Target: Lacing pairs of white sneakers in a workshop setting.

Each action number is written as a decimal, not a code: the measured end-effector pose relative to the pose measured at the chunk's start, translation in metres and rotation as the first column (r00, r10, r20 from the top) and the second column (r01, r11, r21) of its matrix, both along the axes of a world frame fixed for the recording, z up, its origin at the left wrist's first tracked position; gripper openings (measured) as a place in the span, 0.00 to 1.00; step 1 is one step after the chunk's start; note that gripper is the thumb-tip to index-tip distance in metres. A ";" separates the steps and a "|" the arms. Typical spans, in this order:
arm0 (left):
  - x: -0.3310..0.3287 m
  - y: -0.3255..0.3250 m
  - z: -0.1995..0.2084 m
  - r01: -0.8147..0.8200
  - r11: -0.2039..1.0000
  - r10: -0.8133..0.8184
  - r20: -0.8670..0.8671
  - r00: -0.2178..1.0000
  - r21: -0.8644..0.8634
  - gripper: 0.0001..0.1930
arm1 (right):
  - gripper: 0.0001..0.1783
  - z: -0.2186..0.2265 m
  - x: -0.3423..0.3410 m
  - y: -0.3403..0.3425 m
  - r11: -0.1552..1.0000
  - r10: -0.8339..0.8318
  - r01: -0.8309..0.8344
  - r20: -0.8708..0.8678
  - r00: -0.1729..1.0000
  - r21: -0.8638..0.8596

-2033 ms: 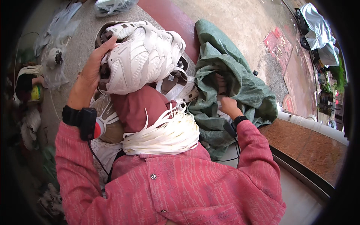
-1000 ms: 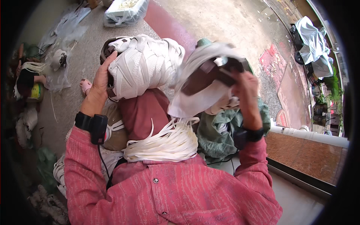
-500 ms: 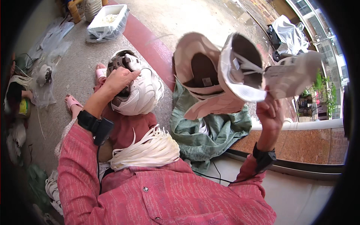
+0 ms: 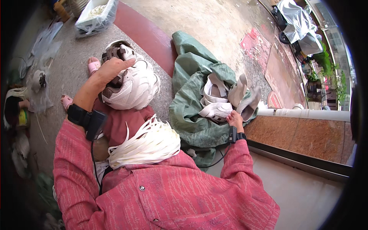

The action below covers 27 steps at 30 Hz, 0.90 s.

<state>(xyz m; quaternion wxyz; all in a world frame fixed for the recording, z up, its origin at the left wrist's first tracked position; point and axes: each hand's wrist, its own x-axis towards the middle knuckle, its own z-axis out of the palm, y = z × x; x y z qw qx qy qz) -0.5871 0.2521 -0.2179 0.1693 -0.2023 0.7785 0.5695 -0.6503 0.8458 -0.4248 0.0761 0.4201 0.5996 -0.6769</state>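
Observation:
On my lap rests a nested stack of white shoe uppers (image 4: 132,90) with brown linings. My left hand (image 4: 111,72) is closed over its top edge, thumb stretched along it; the fingertips are hidden inside. To the right, a white shoe upper (image 4: 217,112) lies on the green woven sack (image 4: 191,115). My right hand (image 4: 235,119) has its fingers closed at the edge of this upper. Beside it, more pale uppers (image 4: 238,91) stick up out of the sack's folds. A thick bundle of white shoelaces (image 4: 147,147) lies across my lap.
A white tub (image 4: 97,17) in clear plastic stands at the far left. Plastic bags (image 4: 42,88) and another person's foot in a pink sandal (image 4: 67,101) are on the left. A low tiled ledge with a white pipe (image 4: 303,113) runs along the right.
My right hand has come down and inward, bringing the raised uppers onto the green sack. The left hand stays on its stack. The whole view has shifted a little.

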 end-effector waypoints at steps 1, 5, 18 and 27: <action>-0.002 0.003 0.001 -0.037 0.999 0.037 -0.009 0.999 -0.003 0.29 | 0.09 -0.005 0.003 0.012 0.999 0.001 -0.001 -0.008 1.000 -0.048; -0.003 0.007 0.006 0.004 1.000 -0.004 0.064 0.998 0.004 0.30 | 0.06 -0.007 0.011 0.020 0.998 -0.036 0.038 0.040 0.999 -0.049; -0.005 0.007 0.001 0.028 0.998 -0.033 0.072 0.997 0.064 0.27 | 0.15 0.044 0.006 -0.060 0.374 0.643 -0.131 -0.154 0.750 0.918; -0.010 0.002 -0.004 0.087 0.996 -0.086 0.116 0.990 0.001 0.22 | 0.12 0.054 0.001 -0.107 -0.391 0.869 -0.314 0.459 0.184 0.865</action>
